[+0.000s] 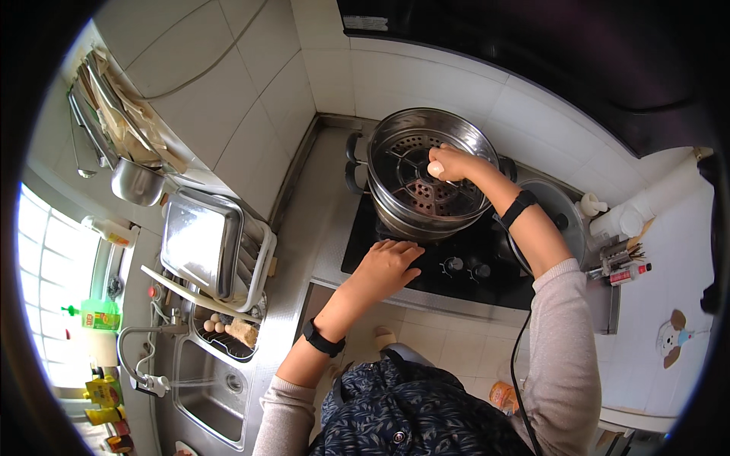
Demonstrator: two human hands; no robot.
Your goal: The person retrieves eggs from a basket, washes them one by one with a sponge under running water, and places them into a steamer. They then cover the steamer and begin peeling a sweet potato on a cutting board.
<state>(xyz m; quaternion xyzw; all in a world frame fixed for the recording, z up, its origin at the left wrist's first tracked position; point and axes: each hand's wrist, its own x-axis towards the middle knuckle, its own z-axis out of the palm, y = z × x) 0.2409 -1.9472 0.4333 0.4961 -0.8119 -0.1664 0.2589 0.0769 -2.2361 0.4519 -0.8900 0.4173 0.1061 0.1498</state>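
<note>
A stainless steel steamer pot (399, 219) with dark side handles stands on the black gas hob (370, 251). Inside its top tier lies a perforated steamer plate (425, 196). My right hand (453, 162) is over the plate, its fingers closed on an egg (436, 168). Whether the egg touches the plate cannot be told. My left hand (388, 265) is held palm down at the hob's front edge, just in front of the pot, with nothing in it.
A large round lid (570, 214) lies right of the pot. Bottles and jars stand at the right wall. On the left are a sink (208, 399) with water running from the faucet (134, 353), several eggs (214, 322) in a rack, and a dish rack holding a metal tray (199, 245).
</note>
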